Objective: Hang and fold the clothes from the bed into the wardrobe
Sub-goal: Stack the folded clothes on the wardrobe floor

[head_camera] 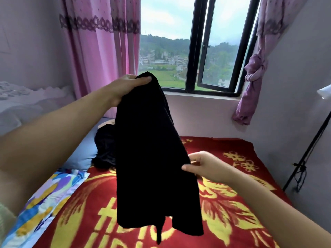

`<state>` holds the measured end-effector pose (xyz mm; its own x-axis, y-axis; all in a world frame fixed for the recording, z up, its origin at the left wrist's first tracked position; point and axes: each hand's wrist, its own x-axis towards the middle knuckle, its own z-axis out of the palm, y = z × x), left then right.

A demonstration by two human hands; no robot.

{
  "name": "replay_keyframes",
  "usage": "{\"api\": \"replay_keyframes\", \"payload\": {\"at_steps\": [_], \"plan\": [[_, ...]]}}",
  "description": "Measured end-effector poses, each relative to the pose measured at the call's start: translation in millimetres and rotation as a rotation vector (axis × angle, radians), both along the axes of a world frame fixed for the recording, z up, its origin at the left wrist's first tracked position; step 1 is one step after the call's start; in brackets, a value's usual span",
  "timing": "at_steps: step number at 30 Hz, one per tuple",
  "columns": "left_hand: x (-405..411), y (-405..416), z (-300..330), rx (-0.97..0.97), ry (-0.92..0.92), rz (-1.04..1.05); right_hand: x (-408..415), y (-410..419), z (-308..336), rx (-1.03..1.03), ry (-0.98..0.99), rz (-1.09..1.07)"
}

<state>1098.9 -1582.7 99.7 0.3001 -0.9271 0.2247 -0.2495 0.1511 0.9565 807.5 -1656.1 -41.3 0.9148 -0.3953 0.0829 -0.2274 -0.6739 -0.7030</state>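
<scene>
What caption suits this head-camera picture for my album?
Both hands, left and right, hold up a black garment over the red blanket.

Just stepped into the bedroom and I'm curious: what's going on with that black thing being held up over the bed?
A person is sorting laundry. Their left hand grips the top of a black garment, holding it up over the bed's red blanket, while the right hand pinches its side edge. Another dark piece of clothing lies on the bed by the blue pillow. No wardrobe is in view.

Two black garments point(154, 149) point(104, 147), two hands point(129, 86) point(206, 167), one blanket point(232, 203), two curtains point(100, 42) point(258, 59)
</scene>
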Motion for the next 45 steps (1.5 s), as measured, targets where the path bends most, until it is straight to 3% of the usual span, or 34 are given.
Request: {"api": "replay_keyframes", "payload": {"at_steps": [3, 8, 10, 14, 17, 27, 32, 36, 40, 45], "plan": [[-15, -3, 8, 0.039, -0.133, -0.106, 21, 14, -17, -0.100, 0.164, 0.040], [-22, 0, 17, 0.067, -0.187, -0.184, 35, 22, -7, -0.044, 0.415, 0.205], [-18, 2, 18, 0.078, -0.203, -0.198, 33, 22, 8, 0.118, 0.298, 0.184], [-14, 4, 13, 0.123, -0.209, -0.235, 45, 24, 28, 0.298, -0.293, -0.048], [-16, 0, 8, 0.129, -0.200, -0.242, 58, 34, 28, 0.362, -0.435, 0.059], [-12, 6, 8, 0.142, -0.138, -0.260, 26, 22, -37, 0.594, -0.104, 0.075], [-23, 11, 12, 0.201, -0.152, -0.264, 6, 11, -46, 0.391, 0.029, 0.043], [-51, 14, 11, 0.275, -0.264, -0.475, 34, 24, -46, 0.228, 0.114, 0.118], [-56, 17, 19, 0.284, -0.305, -0.431, 55, 31, -48, 0.233, 0.079, 0.145], [-9, 37, 17, 0.243, -0.190, -0.283, 24, -1, -44, 0.292, -0.010, -0.080]]}}
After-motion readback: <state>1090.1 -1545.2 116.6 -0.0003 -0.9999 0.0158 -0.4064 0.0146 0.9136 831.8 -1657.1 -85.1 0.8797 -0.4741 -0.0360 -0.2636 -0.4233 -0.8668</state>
